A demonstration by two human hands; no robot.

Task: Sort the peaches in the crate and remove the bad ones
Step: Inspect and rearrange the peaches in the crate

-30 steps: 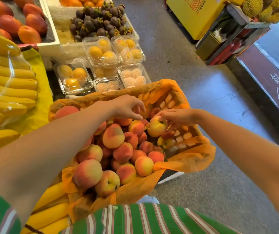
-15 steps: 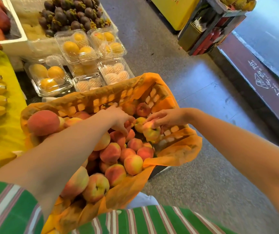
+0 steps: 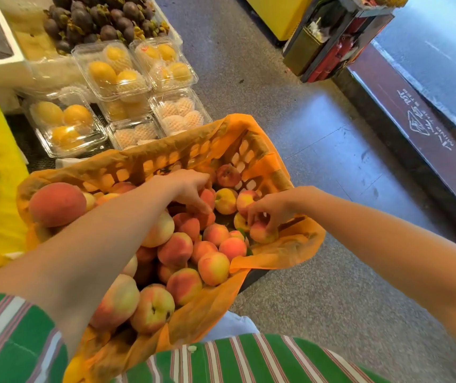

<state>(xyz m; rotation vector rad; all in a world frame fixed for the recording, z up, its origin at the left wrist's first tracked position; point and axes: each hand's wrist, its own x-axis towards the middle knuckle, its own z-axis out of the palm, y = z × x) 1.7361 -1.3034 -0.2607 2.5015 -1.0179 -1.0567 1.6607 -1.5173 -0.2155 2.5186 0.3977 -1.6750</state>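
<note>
Right hand (image 3: 269, 210) pinched small peach (image 3: 262, 234) at right wall of crate (image 3: 152, 164), directly beneath it. Left hand (image 3: 191, 189) pointed down among far peaches (image 3: 225, 201); grip not discernible. Right hand nearer rim.

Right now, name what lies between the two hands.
Head view: two round yellow-red peaches between left hand and right hand, which grips a small pink-yellow peach.

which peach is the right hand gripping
The small pink-and-yellow peach at the crate's right edge, lying against the orange liner; the right hand's fingers curl over its top.
</note>
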